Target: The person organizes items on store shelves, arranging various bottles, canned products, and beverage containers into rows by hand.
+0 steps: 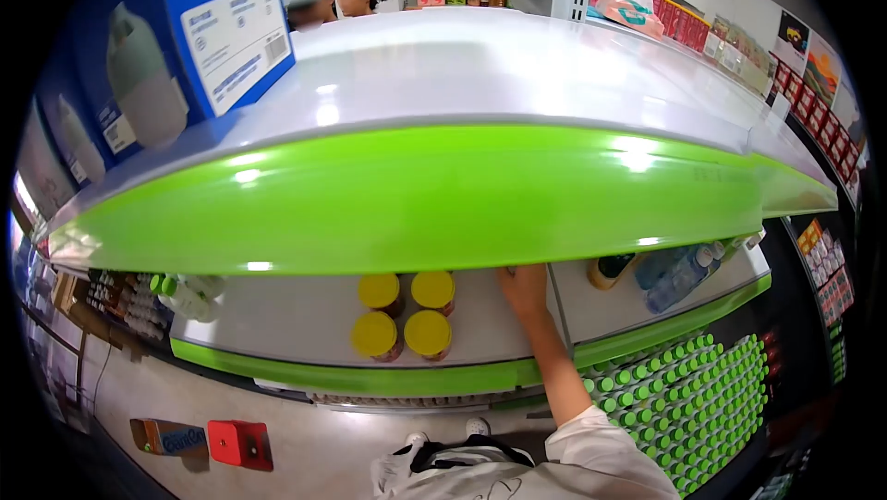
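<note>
On the lower white shelf (pixel 286 315) stand several jars with yellow lids, such as the front left jar (pixel 374 335) and the front right jar (pixel 428 334). My right hand (pixel 524 286) reaches onto this shelf, to the right of the jars and apart from them. Its fingers are mostly hidden under the green front edge (pixel 462 195) of the upper shelf, so what it holds, if anything, does not show. My left hand is out of view.
Clear bottles (pixel 679 278) lie at the right of the lower shelf, and green-capped bottles (pixel 189 297) stand at its left. Blue boxes (pixel 231 38) sit on the upper shelf. Below right are many green-capped bottles (pixel 684 408). A red stool (pixel 238 445) is on the floor.
</note>
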Demonstrator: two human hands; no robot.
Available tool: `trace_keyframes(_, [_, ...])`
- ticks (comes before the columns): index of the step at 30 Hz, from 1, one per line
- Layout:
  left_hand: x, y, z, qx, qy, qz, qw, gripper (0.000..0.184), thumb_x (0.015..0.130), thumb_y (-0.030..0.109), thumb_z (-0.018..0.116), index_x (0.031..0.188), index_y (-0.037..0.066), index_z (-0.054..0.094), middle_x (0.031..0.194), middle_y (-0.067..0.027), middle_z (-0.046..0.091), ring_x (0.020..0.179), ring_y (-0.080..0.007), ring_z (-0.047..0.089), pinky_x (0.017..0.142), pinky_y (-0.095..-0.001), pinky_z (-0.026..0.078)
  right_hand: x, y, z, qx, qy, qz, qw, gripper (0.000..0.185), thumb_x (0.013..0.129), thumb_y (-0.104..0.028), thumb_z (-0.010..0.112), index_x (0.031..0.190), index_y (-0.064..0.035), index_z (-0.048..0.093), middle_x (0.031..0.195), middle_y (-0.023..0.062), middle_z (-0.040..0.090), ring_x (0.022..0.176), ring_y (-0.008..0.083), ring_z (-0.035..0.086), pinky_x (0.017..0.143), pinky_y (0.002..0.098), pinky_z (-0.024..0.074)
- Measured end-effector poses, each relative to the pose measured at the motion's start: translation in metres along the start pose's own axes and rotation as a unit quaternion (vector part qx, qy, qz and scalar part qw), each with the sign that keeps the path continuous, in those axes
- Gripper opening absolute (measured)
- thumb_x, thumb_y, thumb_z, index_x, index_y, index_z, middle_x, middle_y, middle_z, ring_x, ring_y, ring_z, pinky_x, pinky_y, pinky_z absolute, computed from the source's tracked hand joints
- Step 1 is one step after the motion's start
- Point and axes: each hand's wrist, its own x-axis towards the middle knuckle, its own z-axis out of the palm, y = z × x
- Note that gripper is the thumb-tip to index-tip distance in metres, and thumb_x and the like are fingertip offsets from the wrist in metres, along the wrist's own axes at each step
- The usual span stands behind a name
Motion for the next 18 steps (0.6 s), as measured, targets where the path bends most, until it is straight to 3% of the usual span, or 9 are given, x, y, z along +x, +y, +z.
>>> trace_keyframes(2, [-0.049,-0.013,-0.007,0.084,-0.136,-0.016,0.987,0.060,0.086,0.048,0.056,0.116,-0.003,0.059,0.122,-0.0144,0.056,0.097,-0.0224,0.063,0.084,-0.0336,0.051,0.007,0.000,0.004,-0.078,0.025,-0.062,0.995,0.050,0.073,-0.007,0.067,0.119,0.0022,0.051,0.110,0.0254,0.054,0.101,0.0416,0.051,0.087,0.0492,0.0410])
trace_keyframes(4, [-0.120,0.015,-0.020,0.117,-0.227,0.057,0.965,0.062,0.086,0.049,0.057,0.118,-0.004,0.058,0.125,-0.0147,0.056,0.099,-0.0224,0.063,0.084,-0.0334,0.051,0.011,0.011,0.013,-0.100,0.006,-0.019,0.995,0.058,0.071,-0.006,0.067,0.125,0.0003,0.046,0.116,0.0254,0.051,0.105,0.0420,0.049,0.088,0.0489,0.0405])
trace_keyframes(6, [-0.183,0.102,-0.030,0.000,-0.154,0.223,0.963,0.061,0.088,0.046,0.053,0.121,-0.005,0.056,0.127,-0.0170,0.055,0.100,-0.0243,0.063,0.086,-0.0348,0.051,0.017,0.001,0.005,-0.094,0.016,-0.030,0.995,0.057,0.071,-0.008,0.068,0.124,-0.0004,0.047,0.113,0.0238,0.052,0.102,0.0409,0.050,0.088,0.0482,0.0408])
trace_keyframes(8, [-0.236,0.211,-0.031,-0.131,-0.043,0.423,0.896,0.056,0.094,0.038,0.043,0.124,-0.008,0.052,0.128,-0.0213,0.054,0.100,-0.0282,0.063,0.089,-0.0377,0.050,0.021,0.005,0.005,-0.125,0.009,-0.026,0.992,0.057,0.070,-0.013,0.069,0.121,-0.0016,0.048,0.110,0.0226,0.053,0.100,0.0408,0.050,0.087,0.0475,0.0416])
trace_keyframes(10, [-0.239,0.288,-0.030,-0.167,-0.046,0.516,0.839,0.055,0.097,0.031,0.038,0.132,-0.011,0.040,0.138,-0.0235,0.043,0.123,-0.0326,0.048,0.106,-0.0412,0.039,0.017,0.006,0.005,-0.127,0.013,-0.035,0.991,0.056,0.069,-0.014,0.070,0.120,-0.0017,0.049,0.109,0.0222,0.053,0.100,0.0405,0.049,0.087,0.0471,0.0421])
trace_keyframes(12, [-0.220,0.355,-0.022,-0.137,-0.176,0.479,0.849,0.049,0.098,0.026,0.038,0.131,-0.010,0.041,0.139,-0.0224,0.042,0.129,-0.0304,0.041,0.110,-0.0397,0.035,0.014,-0.004,0.001,-0.118,0.008,-0.012,0.993,0.056,0.068,-0.016,0.071,0.118,-0.0009,0.049,0.108,0.0221,0.053,0.100,0.0406,0.049,0.087,0.0468,0.0426])
trace_keyframes(14, [-0.145,0.399,-0.017,-0.182,-0.256,0.446,0.838,0.044,0.097,0.021,0.043,0.129,-0.009,0.043,0.136,-0.0208,0.044,0.126,-0.0300,0.043,0.109,-0.0369,0.037,0.014,-0.004,0.001,-0.128,0.004,-0.002,0.992,0.057,0.068,-0.017,0.071,0.118,-0.0003,0.050,0.109,0.0224,0.053,0.099,0.0408,0.050,0.087,0.0469,0.0429])
trace_keyframes(16, [-0.100,0.433,-0.002,-0.195,-0.190,0.391,0.879,0.041,0.094,0.019,0.051,0.125,-0.008,0.045,0.127,-0.0187,0.048,0.120,-0.0298,0.047,0.106,-0.0362,0.040,0.016,0.005,0.006,-0.079,-0.015,0.012,0.997,0.057,0.067,-0.018,0.071,0.117,0.0002,0.050,0.109,0.0230,0.053,0.100,0.0409,0.051,0.086,0.0470,0.0432])
trace_keyframes(18, [-0.066,0.455,-0.001,-0.228,-0.240,0.332,0.884,0.035,0.092,0.019,0.055,0.117,-0.005,0.049,0.120,-0.0159,0.051,0.112,-0.0290,0.051,0.102,-0.0353,0.043,0.021,0.012,0.008,-0.038,-0.031,0.017,0.999,0.057,0.068,-0.018,0.071,0.117,0.0003,0.049,0.109,0.0232,0.053,0.102,0.0404,0.051,0.086,0.0462,0.0433])
